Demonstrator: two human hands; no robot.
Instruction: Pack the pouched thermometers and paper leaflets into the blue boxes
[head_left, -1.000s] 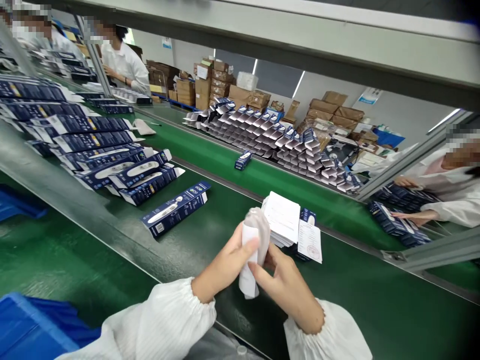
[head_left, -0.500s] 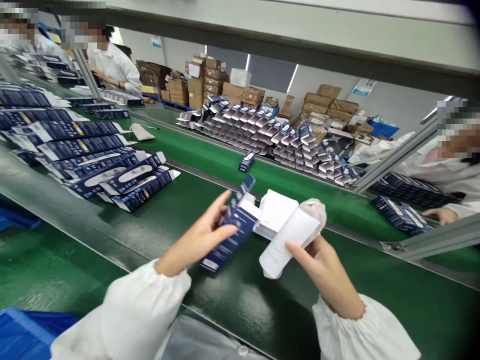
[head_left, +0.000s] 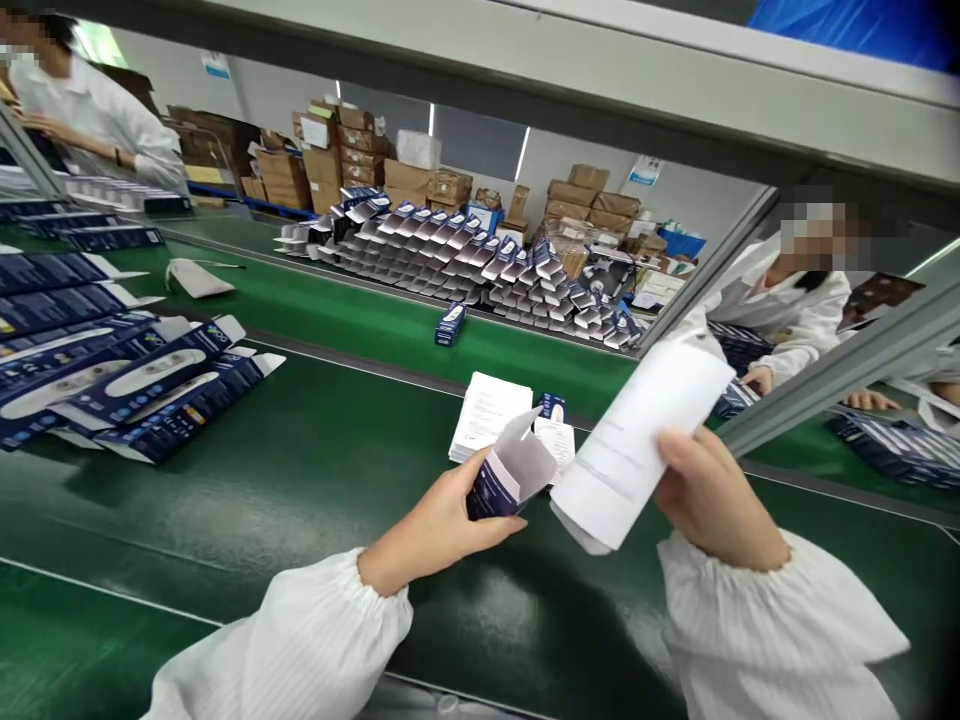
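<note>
Holding, left hand: the left hand (head_left: 442,525) gripped a small dark-blue cardboard carton (head_left: 504,478), fingers closed around its lower end, thumb along the near side; the carton's white-lined flap stood open and pointed up and to the right.
Right hand: the right hand (head_left: 712,495) pinched a folded white paper wrap (head_left: 637,445) near its middle, thumb on the front face; the wrap was tilted, its lower end just beside the carton's open mouth, though whether the two touched could not be told.
Sleeves: both wrists wore gathered white cuffs.
Under the hands: a dark-green conveyor belt (head_left: 300,470) ran below, the carton and wrap held above it.
Just beyond: a stack of white printed leaflets (head_left: 487,415) lay on the belt behind the carton, with a small blue box and white card (head_left: 553,428) touching its right side.
Left of the hands: a row of flat dark-blue long cartons (head_left: 142,390) lay overlapped, well apart from the hands.
Farther belt: one small blue box (head_left: 450,325) stood alone on a lighter green belt; behind it, rows of open-topped blue and white boxes (head_left: 465,260).
Other people: a white-sleeved person (head_left: 780,310) worked at far right, another at far left.
Background: brown shipping cartons (head_left: 360,160) stacked against the wall.
</note>
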